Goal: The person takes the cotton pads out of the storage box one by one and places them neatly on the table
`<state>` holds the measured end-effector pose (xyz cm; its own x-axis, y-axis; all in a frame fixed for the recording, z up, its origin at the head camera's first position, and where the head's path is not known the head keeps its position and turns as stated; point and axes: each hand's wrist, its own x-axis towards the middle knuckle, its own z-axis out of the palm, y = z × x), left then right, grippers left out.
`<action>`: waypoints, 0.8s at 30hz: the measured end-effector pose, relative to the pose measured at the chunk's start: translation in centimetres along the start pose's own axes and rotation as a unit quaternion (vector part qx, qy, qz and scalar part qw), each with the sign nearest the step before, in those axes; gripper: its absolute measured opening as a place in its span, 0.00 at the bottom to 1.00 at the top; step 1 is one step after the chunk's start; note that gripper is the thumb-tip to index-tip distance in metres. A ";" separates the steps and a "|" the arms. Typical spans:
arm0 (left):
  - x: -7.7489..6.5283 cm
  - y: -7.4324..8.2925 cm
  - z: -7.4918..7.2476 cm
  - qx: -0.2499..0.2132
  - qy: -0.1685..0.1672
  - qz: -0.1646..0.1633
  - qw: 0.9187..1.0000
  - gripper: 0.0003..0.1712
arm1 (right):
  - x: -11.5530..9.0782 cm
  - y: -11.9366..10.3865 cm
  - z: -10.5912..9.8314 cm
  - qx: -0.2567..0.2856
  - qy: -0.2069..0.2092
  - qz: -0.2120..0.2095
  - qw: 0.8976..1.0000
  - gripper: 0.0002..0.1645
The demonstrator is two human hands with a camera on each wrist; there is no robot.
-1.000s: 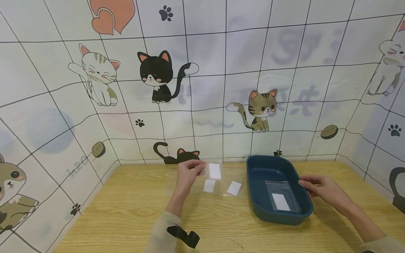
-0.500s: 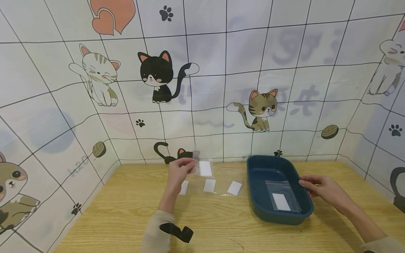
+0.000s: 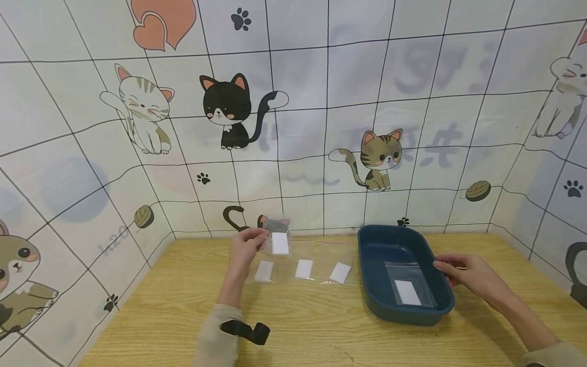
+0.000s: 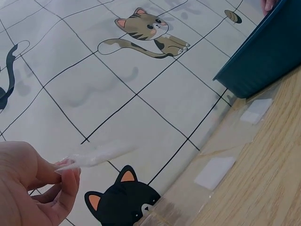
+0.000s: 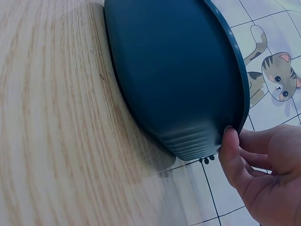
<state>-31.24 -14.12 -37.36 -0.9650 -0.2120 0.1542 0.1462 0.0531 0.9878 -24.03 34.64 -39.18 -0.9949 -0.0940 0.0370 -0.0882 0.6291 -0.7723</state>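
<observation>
My left hand (image 3: 242,251) pinches a small clear plastic bag (image 3: 281,243) by its left edge; a white rectangle shows inside. The bag is raised over the back of the table, and in the left wrist view it appears nearly edge-on at the fingertips (image 4: 70,176). On the right, a dark blue plastic tub (image 3: 401,317) has its right rim held between the thumb and fingers of my right hand (image 3: 474,276). The right wrist view shows that hand (image 5: 263,172) at the tub's ribbed end. Inside the tub lies another clear bag (image 3: 408,293) with a white rectangle.
Left of the tub, clear bags with white rectangles lie in a row: a left one (image 3: 263,271), a middle one (image 3: 303,269) and a right one (image 3: 340,273). A cat-patterned sheet (image 3: 302,153) stands behind the wooden table (image 3: 312,326). A black strap (image 3: 245,331) hangs off my left sleeve.
My left hand has moved left along the row with the pinched bag, uncovering the left bag on the table. The right hand and tub have stayed put.
</observation>
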 end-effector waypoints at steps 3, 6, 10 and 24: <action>0.2 -0.2 -0.5 0.001 0.009 0.013 1.000 0.07 | 0.0 -0.1 0.0 0.006 0.000 0.003 1.000 0.34; 0.3 -0.4 -1.0 0.005 0.019 0.016 1.000 0.07 | -0.1 -0.1 0.1 0.011 -0.002 0.003 1.000 0.35; 0.5 -0.6 -1.8 0.011 0.032 0.012 0.999 0.07 | -0.1 -0.1 0.1 0.015 -0.003 0.003 1.000 0.35; 1.1 -1.0 -4.4 0.032 0.054 -0.024 0.998 0.11 | 0.1 0.1 0.0 0.002 -0.002 0.001 1.000 0.34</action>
<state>-31.47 -18.67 -38.09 -0.9411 -0.3193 0.1116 0.0830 0.1021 0.9913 -24.15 34.69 -39.20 -0.9949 -0.0957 0.0326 -0.0857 0.6269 -0.7744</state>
